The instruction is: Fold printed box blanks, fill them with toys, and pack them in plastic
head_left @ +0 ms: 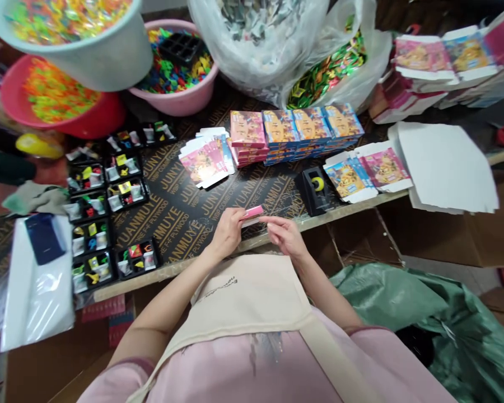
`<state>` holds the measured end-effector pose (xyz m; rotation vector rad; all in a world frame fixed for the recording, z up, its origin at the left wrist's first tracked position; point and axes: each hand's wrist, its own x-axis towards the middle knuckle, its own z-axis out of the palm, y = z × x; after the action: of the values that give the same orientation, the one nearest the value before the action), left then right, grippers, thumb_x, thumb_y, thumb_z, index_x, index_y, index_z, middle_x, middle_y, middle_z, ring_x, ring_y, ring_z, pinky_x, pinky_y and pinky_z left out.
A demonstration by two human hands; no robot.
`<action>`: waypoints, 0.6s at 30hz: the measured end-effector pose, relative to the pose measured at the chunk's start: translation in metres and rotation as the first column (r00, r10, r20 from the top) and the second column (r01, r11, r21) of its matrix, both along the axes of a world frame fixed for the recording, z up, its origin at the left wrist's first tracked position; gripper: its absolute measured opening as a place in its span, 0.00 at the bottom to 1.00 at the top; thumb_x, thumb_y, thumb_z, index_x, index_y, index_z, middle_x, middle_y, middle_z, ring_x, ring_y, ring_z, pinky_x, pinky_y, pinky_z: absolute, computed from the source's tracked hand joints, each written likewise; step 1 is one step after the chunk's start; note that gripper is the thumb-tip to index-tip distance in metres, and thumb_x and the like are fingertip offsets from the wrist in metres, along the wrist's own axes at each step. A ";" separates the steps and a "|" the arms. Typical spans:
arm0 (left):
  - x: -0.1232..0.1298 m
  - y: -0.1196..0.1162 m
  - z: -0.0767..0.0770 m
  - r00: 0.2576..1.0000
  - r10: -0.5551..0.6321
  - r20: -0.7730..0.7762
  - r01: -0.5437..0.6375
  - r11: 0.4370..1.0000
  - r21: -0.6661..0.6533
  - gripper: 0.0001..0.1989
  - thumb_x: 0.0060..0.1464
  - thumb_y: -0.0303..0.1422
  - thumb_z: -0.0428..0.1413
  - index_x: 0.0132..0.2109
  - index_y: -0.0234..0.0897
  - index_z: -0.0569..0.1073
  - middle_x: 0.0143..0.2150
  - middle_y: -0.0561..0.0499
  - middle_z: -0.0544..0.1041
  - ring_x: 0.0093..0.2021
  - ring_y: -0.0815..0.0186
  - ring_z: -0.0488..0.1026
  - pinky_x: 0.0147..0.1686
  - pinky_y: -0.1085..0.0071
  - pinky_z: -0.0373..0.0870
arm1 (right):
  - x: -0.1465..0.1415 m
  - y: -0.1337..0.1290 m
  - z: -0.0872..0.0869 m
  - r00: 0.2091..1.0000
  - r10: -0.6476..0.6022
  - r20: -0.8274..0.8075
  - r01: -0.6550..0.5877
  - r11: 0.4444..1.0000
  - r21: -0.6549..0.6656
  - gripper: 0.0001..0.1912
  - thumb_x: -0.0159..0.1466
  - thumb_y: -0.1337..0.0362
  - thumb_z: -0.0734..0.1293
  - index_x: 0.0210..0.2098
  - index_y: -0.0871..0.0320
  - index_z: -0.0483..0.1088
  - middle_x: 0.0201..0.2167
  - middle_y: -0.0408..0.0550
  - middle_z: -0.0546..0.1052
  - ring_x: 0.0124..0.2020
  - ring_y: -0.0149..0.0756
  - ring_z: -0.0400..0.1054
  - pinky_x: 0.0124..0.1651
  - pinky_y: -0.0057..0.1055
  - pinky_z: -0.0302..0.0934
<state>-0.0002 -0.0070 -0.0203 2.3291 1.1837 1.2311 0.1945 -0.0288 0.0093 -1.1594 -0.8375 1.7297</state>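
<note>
A small pink box (pixel 253 212), seen edge-on, is gripped in my left hand (pixel 229 232) near the table's front edge. My right hand (pixel 289 236) has its index finger stretched to the box's right end, with the other fingers curled; nothing shows in it. Beyond the hands stand stacks of pink boxes (pixel 247 130) and blue boxes (pixel 312 124). Flattened pink cartons (pixel 204 162) lie left of the stacks. To the right of my hands is a black tape dispenser (pixel 313 190) with yellow inside, beside flat blue cartons (pixel 346 176) and flat pink cartons (pixel 384 165).
Black trays (pixel 136 260) with small toys and packets stand at the left, beside a dark phone (pixel 44 239) on white wrapping. Tubs (pixel 185 101) and plastic bags (pixel 260 61) line the back. White sheets (pixel 449 168) overhang the right edge, above a green sack (pixel 403 296).
</note>
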 end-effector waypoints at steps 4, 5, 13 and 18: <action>-0.001 -0.001 0.001 1.000 -0.022 0.020 0.020 0.996 0.082 0.17 0.65 0.24 0.46 0.58 0.42 0.60 0.47 0.46 0.73 0.44 0.65 0.71 0.43 0.66 0.71 | -0.025 0.010 0.005 0.966 0.119 -0.228 -0.142 0.986 -0.089 0.17 0.54 0.56 0.73 0.39 0.61 0.80 0.09 0.31 0.57 0.12 0.20 0.42 0.19 0.25 0.35; -0.001 -0.001 0.002 1.000 -0.020 0.003 0.020 0.996 0.086 0.17 0.64 0.24 0.46 0.58 0.42 0.61 0.46 0.46 0.73 0.44 0.64 0.70 0.42 0.66 0.71 | -0.025 0.012 0.005 0.959 0.118 -0.256 -0.150 0.983 -0.110 0.16 0.55 0.56 0.73 0.38 0.62 0.80 0.08 0.31 0.57 0.12 0.20 0.42 0.19 0.25 0.35; 0.007 -0.001 0.003 0.995 0.068 -0.073 -0.065 0.997 0.046 0.09 0.64 0.31 0.51 0.49 0.38 0.74 0.42 0.44 0.75 0.41 0.61 0.72 0.41 0.63 0.71 | -0.022 0.014 0.000 0.989 0.148 -0.002 -0.148 0.989 -0.029 0.18 0.56 0.49 0.70 0.33 0.59 0.77 0.11 0.33 0.60 0.14 0.23 0.46 0.20 0.26 0.39; 0.009 0.004 0.006 0.989 0.136 0.064 -0.136 0.991 -0.005 0.07 0.65 0.32 0.52 0.43 0.40 0.75 0.37 0.48 0.77 0.37 0.66 0.73 0.38 0.68 0.71 | -0.007 0.018 -0.009 0.800 -0.136 0.584 -0.048 0.956 0.289 0.18 0.57 0.48 0.71 0.27 0.58 0.74 0.19 0.39 0.66 0.22 0.28 0.56 0.27 0.28 0.54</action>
<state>0.0093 -0.0033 -0.0144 2.2222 1.3407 1.3387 0.1878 -0.0109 0.0005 -1.5275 -1.3822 1.1333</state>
